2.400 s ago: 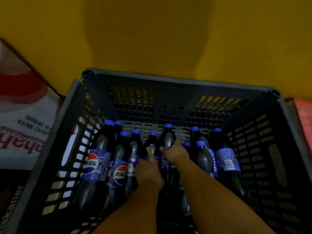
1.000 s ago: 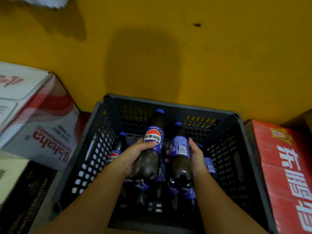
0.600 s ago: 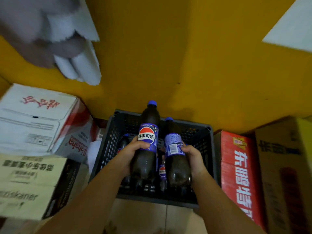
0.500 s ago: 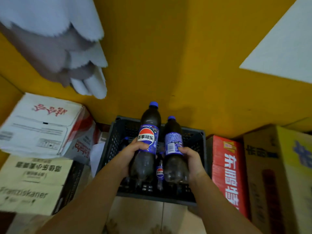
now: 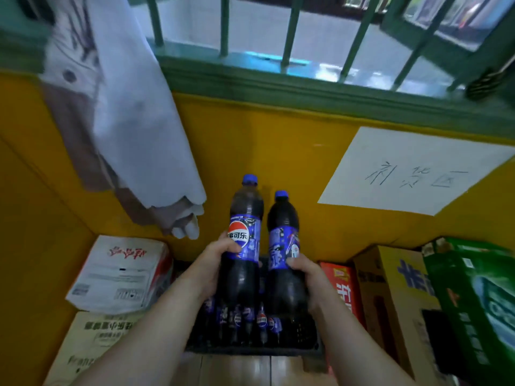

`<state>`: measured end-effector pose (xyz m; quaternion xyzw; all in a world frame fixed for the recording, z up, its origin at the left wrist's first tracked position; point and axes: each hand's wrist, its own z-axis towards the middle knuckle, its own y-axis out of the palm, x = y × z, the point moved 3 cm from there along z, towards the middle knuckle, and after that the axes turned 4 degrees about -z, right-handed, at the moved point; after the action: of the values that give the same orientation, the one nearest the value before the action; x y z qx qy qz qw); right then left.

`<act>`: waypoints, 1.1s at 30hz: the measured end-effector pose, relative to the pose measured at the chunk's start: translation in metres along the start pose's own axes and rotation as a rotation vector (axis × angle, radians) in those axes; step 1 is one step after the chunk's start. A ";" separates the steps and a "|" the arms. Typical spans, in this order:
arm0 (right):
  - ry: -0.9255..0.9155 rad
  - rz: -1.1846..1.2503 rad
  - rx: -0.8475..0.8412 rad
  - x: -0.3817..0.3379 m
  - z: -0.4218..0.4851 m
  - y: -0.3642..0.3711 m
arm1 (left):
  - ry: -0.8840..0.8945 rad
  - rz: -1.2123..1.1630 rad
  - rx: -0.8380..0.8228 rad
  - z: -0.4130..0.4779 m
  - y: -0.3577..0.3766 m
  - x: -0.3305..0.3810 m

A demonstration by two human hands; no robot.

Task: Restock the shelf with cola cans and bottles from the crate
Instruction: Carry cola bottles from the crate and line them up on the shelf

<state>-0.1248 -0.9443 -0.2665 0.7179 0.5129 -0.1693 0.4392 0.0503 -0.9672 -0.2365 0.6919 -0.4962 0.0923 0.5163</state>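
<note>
My left hand (image 5: 213, 264) grips a dark cola bottle (image 5: 245, 235) with a blue cap and a red-white-blue logo label. Close beside it, my right hand (image 5: 305, 277) grips a second cola bottle (image 5: 282, 246) with a blue label. Both bottles are upright, lifted well above the dark plastic crate (image 5: 306, 334) on the floor below. Several more cola bottles (image 5: 245, 319) stand inside the crate, partly hidden behind the two lifted ones. No shelf is in view.
Cardboard boxes flank the crate: a white box (image 5: 122, 274) and a beige one (image 5: 92, 341) on the left, a red carton (image 5: 344, 288), a brown box (image 5: 390, 296) and a green case (image 5: 473, 302) on the right. A white garment (image 5: 125, 107) hangs on the yellow wall under a barred window (image 5: 306, 37).
Both hands lifted a bottle each out of the crate and raised them higher. The view rose and tilted up, so the crate looks smaller and the window appears.
</note>
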 end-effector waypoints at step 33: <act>-0.215 -0.507 -1.061 0.090 -0.380 0.255 | 1.053 0.046 0.754 -0.571 0.105 -0.094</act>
<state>0.0597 -0.6087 -0.0010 0.2343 0.6355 -0.0614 0.7331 0.1420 -0.4490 0.0254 0.6771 -0.1248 0.5981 0.4100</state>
